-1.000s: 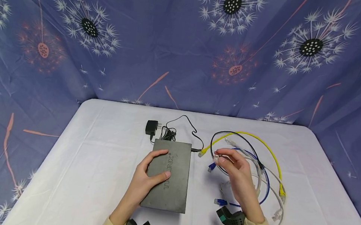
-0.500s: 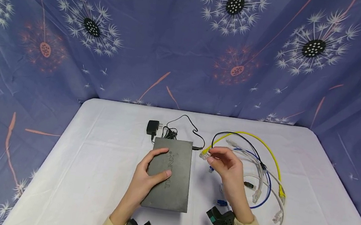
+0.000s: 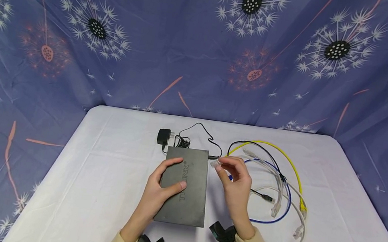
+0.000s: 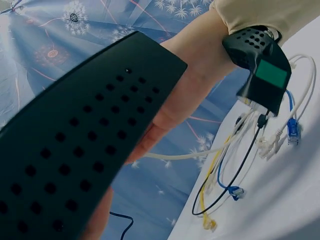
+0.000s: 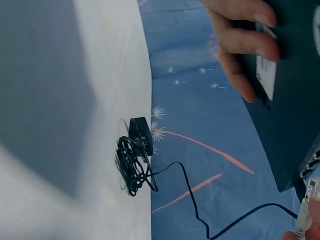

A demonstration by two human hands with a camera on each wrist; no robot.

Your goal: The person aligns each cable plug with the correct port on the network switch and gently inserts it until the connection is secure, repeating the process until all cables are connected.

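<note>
White tabletop [image 3: 92,181], left grip [image 3: 159,186] holds the box [image 3: 188,213], right grip [image 3: 237,186] pinches the plug [image 3: 215,163], so imo square it up before pushing.

Soft light brightens the white tabletop [image 3: 98,190]; broad shadow dims the right-wrist view.
</note>
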